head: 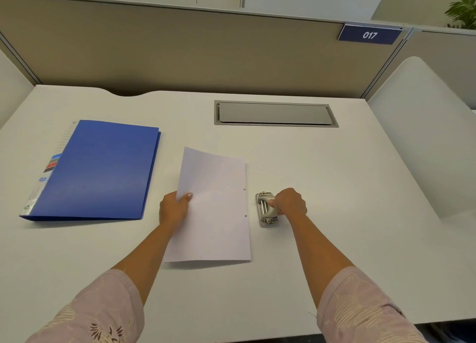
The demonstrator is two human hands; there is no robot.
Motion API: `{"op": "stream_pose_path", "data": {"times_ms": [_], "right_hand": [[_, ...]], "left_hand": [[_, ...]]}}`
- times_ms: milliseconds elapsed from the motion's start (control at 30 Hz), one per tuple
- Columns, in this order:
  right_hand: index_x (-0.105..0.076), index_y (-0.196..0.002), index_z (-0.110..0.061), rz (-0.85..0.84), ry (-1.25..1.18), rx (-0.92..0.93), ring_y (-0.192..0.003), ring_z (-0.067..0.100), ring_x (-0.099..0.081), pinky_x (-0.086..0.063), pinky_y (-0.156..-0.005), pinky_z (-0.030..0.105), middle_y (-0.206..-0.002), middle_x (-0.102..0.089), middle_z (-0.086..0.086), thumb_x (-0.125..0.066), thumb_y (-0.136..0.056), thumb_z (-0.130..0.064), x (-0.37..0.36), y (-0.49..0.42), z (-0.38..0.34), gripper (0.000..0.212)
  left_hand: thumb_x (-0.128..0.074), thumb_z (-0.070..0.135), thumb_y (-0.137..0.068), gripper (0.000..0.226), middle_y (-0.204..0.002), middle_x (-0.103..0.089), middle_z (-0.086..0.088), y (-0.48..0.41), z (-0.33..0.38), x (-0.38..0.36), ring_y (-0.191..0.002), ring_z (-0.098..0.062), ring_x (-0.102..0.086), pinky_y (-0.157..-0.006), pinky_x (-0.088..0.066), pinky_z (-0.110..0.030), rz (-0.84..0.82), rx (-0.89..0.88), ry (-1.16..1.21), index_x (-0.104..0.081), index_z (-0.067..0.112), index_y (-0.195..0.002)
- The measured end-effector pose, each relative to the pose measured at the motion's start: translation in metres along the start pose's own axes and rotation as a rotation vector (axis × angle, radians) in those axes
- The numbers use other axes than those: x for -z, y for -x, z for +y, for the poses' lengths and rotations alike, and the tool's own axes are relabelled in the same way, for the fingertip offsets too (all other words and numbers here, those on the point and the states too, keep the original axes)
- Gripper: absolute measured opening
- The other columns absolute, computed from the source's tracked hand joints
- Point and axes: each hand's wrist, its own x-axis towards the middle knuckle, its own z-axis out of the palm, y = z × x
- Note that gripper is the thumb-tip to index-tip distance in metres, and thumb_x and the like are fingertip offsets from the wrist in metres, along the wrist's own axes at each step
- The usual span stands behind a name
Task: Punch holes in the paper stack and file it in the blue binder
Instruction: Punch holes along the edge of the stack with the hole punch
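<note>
A white paper stack lies mid-desk, its far end lifted a little, with two punched holes along its right edge. My left hand pinches the stack's left edge, thumb on top. A small grey metal hole punch stands just right of the paper, apart from it. My right hand grips the punch's handle from the right. The closed blue binder lies flat on the left of the desk.
A grey cable hatch is set into the white desk at the back. A beige partition with a blue "017" sign closes off the far side. A white chair back rises on the right.
</note>
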Motion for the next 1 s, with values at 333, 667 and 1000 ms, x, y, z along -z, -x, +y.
{"op": "stream_pose_path", "data": {"times_ms": [333, 667, 1000], "right_hand": [[-0.065, -0.09, -0.014, 0.012, -0.016, -0.024, -0.081, 0.024, -0.059, -0.04, -0.07, 0.026, -0.089, -0.064, 0.003, -0.072, -0.074, -0.029, 0.0, 0.002, 0.001, 0.023], [-0.067, -0.093, -0.013, 0.043, -0.029, -0.008, -0.092, 0.026, -0.064, -0.041, -0.072, 0.028, -0.092, -0.065, 0.004, -0.073, -0.073, -0.037, -0.003, 0.004, 0.001, 0.032], [-0.066, -0.086, -0.014, 0.117, 0.021, 0.045, -0.077, 0.025, -0.059, -0.04, -0.067, 0.027, -0.083, -0.063, 0.002, -0.07, -0.073, -0.032, -0.006, 0.001, 0.004, 0.023]], "left_hand": [[-0.061, 0.037, -0.091, 0.048, -0.119, -0.063, -0.018, -0.004, -0.007, 0.011, -0.104, -0.037, -0.06, -0.081, -0.046, -0.035, -0.015, 0.031, 0.01, -0.058, 0.002, -0.122], [-0.061, 0.04, -0.09, 0.052, -0.123, -0.062, -0.016, -0.002, 0.004, 0.015, -0.108, -0.037, -0.059, -0.087, -0.048, -0.04, -0.022, 0.032, 0.033, -0.055, 0.003, -0.126], [-0.062, 0.04, -0.089, 0.051, -0.12, -0.063, -0.014, -0.001, 0.022, 0.026, -0.104, -0.034, -0.06, -0.081, -0.046, -0.035, -0.013, -0.019, 0.06, -0.056, 0.005, -0.125]]}}
